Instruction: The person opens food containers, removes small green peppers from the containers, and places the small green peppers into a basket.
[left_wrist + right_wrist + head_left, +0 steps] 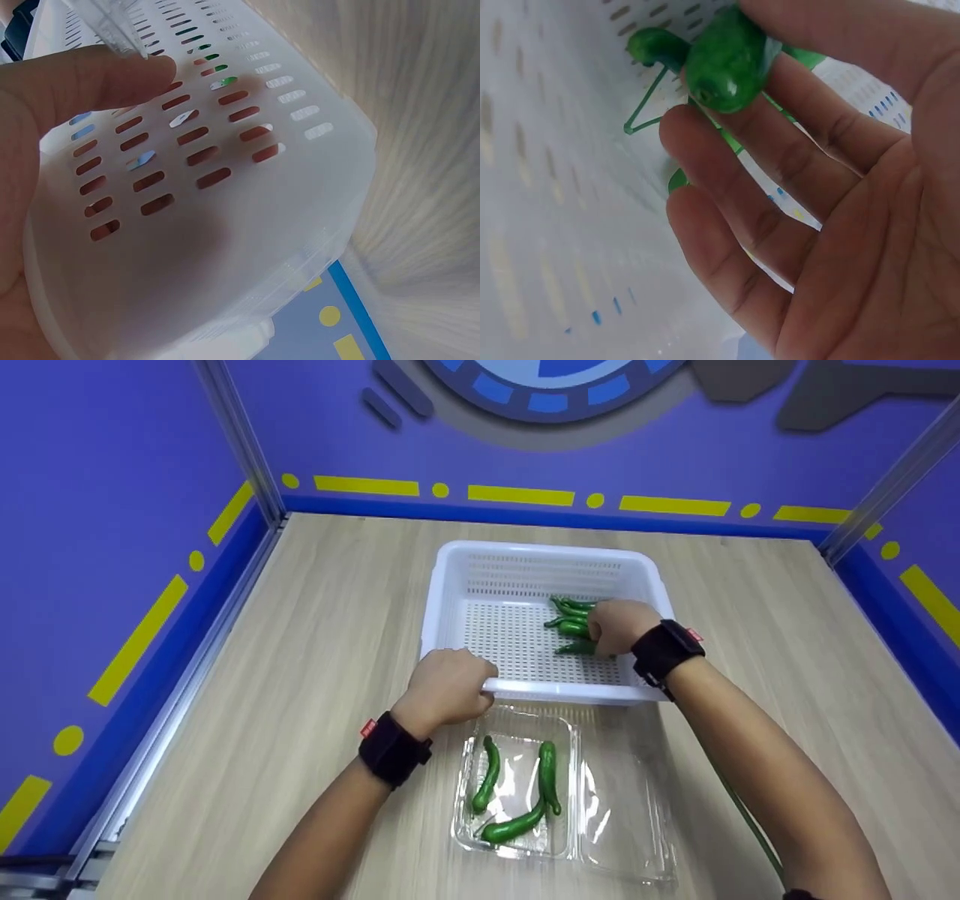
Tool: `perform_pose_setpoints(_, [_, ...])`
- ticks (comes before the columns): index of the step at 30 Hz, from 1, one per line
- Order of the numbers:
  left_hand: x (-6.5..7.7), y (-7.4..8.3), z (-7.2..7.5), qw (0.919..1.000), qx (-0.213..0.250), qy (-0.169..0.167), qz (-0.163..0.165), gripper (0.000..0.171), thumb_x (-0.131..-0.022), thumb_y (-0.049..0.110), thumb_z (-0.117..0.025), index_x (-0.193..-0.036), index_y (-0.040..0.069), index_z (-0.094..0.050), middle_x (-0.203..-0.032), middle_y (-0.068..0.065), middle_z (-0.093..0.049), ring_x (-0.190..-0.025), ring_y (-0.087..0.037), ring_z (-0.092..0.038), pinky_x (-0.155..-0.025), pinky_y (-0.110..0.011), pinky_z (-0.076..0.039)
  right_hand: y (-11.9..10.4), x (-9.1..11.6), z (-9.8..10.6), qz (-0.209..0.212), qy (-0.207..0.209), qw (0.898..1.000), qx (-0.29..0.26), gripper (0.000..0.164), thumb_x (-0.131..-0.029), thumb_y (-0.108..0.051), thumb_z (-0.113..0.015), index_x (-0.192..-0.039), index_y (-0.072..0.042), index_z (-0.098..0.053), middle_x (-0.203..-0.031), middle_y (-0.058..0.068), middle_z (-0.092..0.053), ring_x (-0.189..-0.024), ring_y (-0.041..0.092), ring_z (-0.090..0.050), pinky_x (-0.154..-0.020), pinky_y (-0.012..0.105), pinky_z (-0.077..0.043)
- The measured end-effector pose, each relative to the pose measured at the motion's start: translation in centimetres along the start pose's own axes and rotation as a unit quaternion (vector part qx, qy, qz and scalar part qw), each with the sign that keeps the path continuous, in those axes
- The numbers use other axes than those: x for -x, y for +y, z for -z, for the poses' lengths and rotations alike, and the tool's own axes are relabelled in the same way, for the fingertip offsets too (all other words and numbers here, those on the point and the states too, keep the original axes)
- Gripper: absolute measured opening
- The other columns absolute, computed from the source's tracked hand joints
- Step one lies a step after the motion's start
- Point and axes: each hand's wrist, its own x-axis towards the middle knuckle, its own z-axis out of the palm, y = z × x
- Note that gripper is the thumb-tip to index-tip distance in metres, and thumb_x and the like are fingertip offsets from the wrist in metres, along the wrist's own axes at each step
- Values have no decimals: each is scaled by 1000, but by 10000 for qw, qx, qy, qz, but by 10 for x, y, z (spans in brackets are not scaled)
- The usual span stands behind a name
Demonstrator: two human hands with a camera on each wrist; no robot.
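Two hands: both at a white slotted basket on a pale wood-grain table.
Left hand: grips the basket's near rim at the left corner, thumb lying against the outer wall.
Right hand: reaches into the right side of the basket and pinches a green pepper by the thumb, the lower fingers only partly bent.
Basket peppers: several, bunched side by side in the right half, narrow ends to the left, partly covered by the right hand.
Clear container: stands open just on the near side of the basket, its lid spread out to the right.
Container peppers: three, one at the left, one at the right, one curved along the near side.
Wristbands: black, one on each arm.
Far wall: purple-blue, with yellow dashes and dots low down.
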Motion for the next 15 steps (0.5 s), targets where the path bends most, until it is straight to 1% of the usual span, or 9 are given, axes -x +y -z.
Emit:
perform_pose_setpoints(3, [1,-2,2,10000,-15,-53,-11,10,-84,25,-67,-75,20,-66,-67,5,-63,-62,-16,-59,-58,-40,-51,0,-2,-1,-93,-81,9999,-5,43,-66,-1,-68,-57,-19,-30,-58,-5,-23,-52,12,-22,-49,28,-19])
perform_pose_setpoints(8, [1,-3,2,10000,6,-92,-34,12,-84,25,-66,-73,20,-63,-66,6,-60,-62,-16,-59,-57,-40,-50,-2,-4,-2,-329,-230,9992,55,38,-68,-3,-70,-56,-17,-36,-57,-4,-32,-52,14,-31,-49,28,-25])
perform_pose_setpoints(12, [2,-6,4,9999,-108,-125,-39,17,-84,25,-67,-70,20,-59,-65,6,-58,-61,-16,-58,-56,-39,-49,-10,-6,-2,-345,-280,9984,343,32,-70,-4,-70,-58,-16,-43,-61,-1,-40,-56,18,-40,-51,30,-32])
perform_pose_setpoints(15, [1,-7,5,9996,-268,-114,8,17,-84,25,-68,-70,20,-60,-64,5,-59,-61,-16,-57,-54,-39,-48,-14,-8,-1,-297,-311,9971,620,23,-72,-5,-70,-64,-13,-51,-68,2,-47,-63,22,-46,-56,34,-39])
